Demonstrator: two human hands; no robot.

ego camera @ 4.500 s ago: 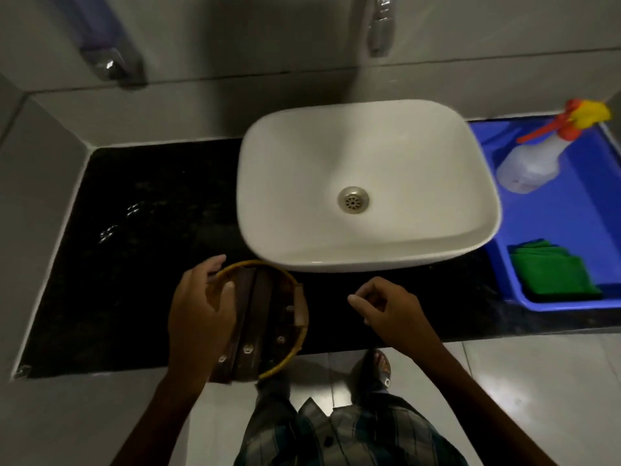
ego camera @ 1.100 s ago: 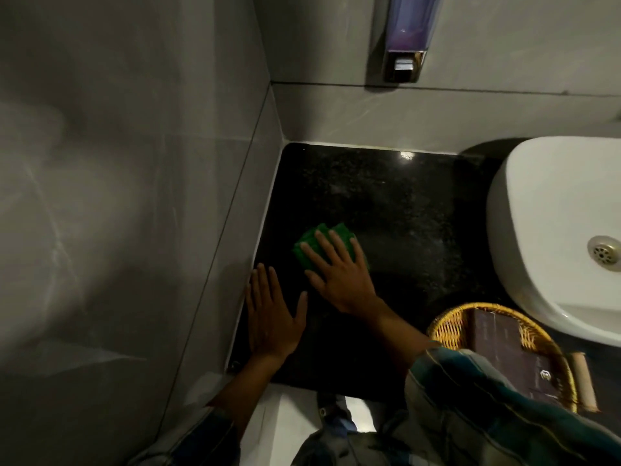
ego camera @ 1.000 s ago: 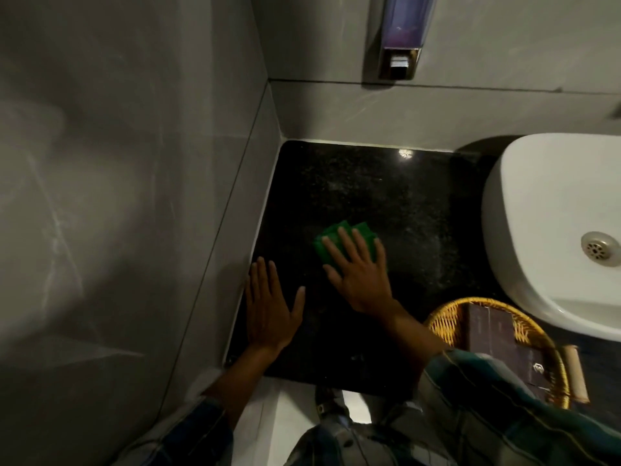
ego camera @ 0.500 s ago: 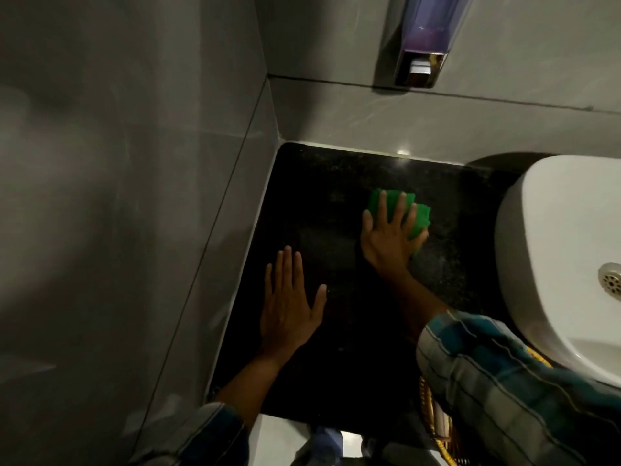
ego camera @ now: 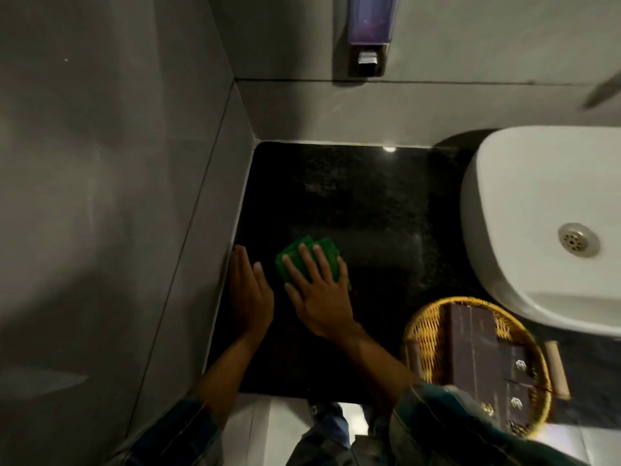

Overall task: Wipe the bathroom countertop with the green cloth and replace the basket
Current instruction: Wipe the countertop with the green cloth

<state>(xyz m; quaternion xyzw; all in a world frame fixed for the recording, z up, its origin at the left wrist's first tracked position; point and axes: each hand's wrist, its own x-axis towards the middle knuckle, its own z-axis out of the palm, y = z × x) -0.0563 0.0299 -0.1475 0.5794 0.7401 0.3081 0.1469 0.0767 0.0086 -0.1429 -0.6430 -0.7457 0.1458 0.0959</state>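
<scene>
Pressing green cloth [ego camera: 307, 260] under right hand [ego camera: 319, 294]

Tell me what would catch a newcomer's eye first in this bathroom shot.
Probably the green cloth, bright against the black countertop, pressed flat under the right hand near the left wall. Next, the yellow wicker basket at the counter's front edge, beside the white sink.
</scene>
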